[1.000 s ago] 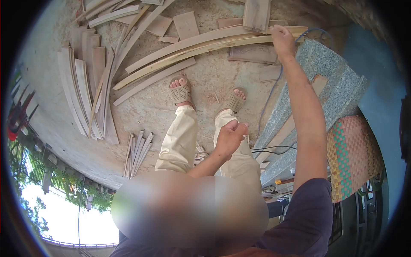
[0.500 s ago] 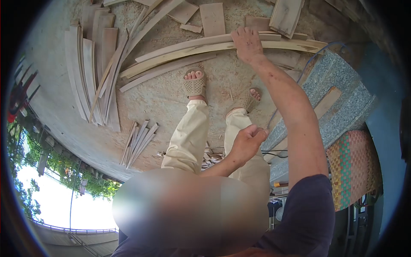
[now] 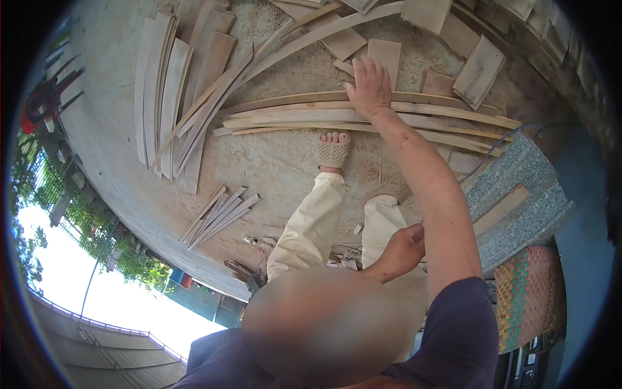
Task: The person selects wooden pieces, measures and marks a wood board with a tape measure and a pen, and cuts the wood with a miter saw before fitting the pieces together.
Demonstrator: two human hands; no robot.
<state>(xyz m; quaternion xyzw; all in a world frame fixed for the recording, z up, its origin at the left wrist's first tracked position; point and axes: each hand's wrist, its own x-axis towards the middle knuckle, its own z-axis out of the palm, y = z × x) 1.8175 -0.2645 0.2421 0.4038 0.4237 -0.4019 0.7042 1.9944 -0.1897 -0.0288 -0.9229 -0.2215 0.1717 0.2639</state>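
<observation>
My right hand (image 3: 371,87) reaches out over a bundle of long curved wooden strips (image 3: 291,115) on the ground. Its fingers are stretched and slightly apart, and they hold nothing. The strips lie side by side, a little fanned out, just beyond my feet. Lower down, near my knee, my left hand (image 3: 403,251) is closed. A thin blue cord (image 3: 483,163) runs from the far end of the strips towards it, passing behind my right forearm. The closed fingers appear to pinch that cord; the contact itself is partly hidden by the forearm.
A grey granite block (image 3: 518,194) with a board on it stands at the right, above a woven mat (image 3: 528,292). Stacked curved boards (image 3: 155,91) lie at the left. Short thin sticks (image 3: 220,217) and flat offcuts (image 3: 479,71) are scattered on the dusty floor.
My right hand has let go of the strips and opened out over them. The strips have spread apart. My left hand sits lower in view, still closed, and the whole view has shifted.
</observation>
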